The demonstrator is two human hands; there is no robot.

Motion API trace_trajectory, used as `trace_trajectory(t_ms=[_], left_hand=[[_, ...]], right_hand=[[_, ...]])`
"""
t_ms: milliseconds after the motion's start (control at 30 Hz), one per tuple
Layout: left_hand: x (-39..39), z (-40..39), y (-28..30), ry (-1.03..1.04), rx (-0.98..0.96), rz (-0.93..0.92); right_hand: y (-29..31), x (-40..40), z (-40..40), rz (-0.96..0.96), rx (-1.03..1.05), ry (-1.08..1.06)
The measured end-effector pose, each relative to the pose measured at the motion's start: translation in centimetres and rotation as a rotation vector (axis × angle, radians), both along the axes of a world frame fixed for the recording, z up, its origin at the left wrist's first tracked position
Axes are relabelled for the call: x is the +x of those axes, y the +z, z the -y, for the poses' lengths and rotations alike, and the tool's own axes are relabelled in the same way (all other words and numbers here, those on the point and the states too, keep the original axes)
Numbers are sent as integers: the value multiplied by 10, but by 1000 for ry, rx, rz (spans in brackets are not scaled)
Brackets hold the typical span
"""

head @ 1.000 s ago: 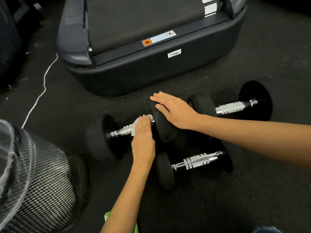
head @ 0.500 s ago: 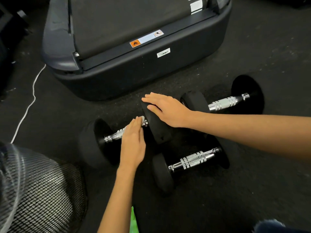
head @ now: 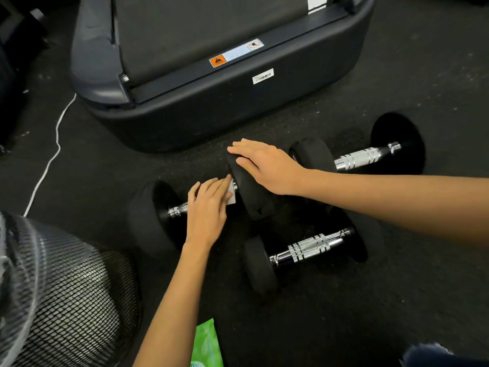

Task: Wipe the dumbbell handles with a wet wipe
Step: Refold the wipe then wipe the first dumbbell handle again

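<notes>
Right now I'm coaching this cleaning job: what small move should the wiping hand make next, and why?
Probably slide the left hand with the white wet wipe back along the chrome handle toward the left black weight plate: the wipe sits at the right end, the right hand steadies that plate.

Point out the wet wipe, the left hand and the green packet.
wet wipe [head: 231, 195]: head view, white corner beside the fingers.
left hand [head: 206, 210]: head view, back of the hand.
green packet [head: 207, 343]: head view, its top face.

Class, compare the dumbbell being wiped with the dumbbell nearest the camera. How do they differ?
The wiped dumbbell has its handle covered by the left hand and white wipe; the near dumbbell lies untouched, handle bare. The right hand steadies only the first. Both have black ends and chrome handles.
</notes>
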State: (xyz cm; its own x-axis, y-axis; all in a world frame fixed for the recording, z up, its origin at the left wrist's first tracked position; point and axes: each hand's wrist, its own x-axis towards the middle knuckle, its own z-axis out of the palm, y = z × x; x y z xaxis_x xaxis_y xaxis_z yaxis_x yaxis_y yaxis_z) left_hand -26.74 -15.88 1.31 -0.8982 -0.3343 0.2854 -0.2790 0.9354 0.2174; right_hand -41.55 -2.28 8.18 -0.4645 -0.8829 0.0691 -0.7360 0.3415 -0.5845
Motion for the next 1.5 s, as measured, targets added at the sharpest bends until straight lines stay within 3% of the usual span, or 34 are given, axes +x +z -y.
trace_trajectory(t_ms=[133, 333, 600, 767, 867, 1000, 1233, 1500], left_hand=[[-12, -7, -4, 67, -115, 130], [14, -26, -22, 84, -137, 19], [-7, -12, -18, 62, -138, 83], [8, -13, -23, 51, -77, -170], [14, -13, -28, -14, -138, -239], [12, -17, -32, -92, -300, -166], [38, -24, -41, -10, -276, -113], [6, -23, -23, 64, -244, -21]], right_hand=[[1, 0, 1, 4, 1, -5], [1, -2, -2, -18, -3, 12], [-4, 0, -1, -32, -17, -1], [-2, -4, -2, -28, -3, 22], [-1, -4, -4, -41, -5, 30], [-2, -4, -4, -52, -2, 34], [-1, -7, -2, -44, 9, 43], [1, -9, 2, -26, 3, 34]])
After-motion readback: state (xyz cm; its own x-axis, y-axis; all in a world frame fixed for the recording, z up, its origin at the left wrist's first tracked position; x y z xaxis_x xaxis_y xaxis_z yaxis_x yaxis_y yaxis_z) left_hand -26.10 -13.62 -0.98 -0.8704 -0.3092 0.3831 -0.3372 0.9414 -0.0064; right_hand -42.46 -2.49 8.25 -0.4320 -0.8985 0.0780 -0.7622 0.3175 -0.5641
